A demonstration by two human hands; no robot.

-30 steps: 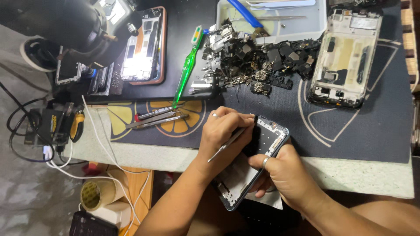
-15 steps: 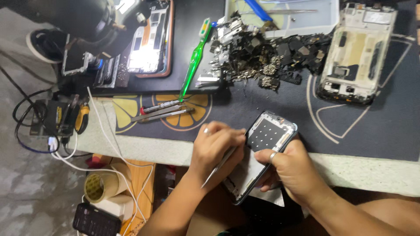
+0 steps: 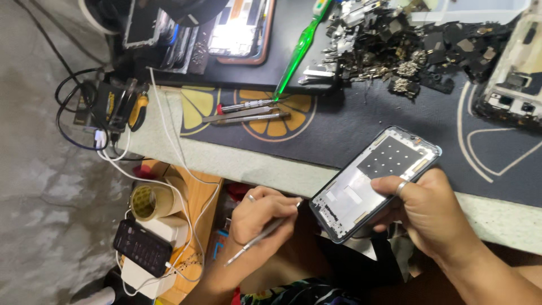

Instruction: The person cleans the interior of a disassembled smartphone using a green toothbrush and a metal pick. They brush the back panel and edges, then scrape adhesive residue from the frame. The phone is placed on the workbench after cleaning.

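Opened phone frame (image 3: 375,183) held tilted over the table edge (image 3: 265,169), gripped by right hand (image 3: 426,206). At its nine o'clock, left hand (image 3: 259,217) closed around thin metal tool (image 3: 262,240). Parts pile (image 3: 395,51) at twelve o'clock.

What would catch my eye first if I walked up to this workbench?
Probably the opened phone frame at centre right, tilted in the right hand below the bench edge. Beside it, the left hand grips a thin metal tool. Up top lies a dark heap of small phone parts beside a green brush.
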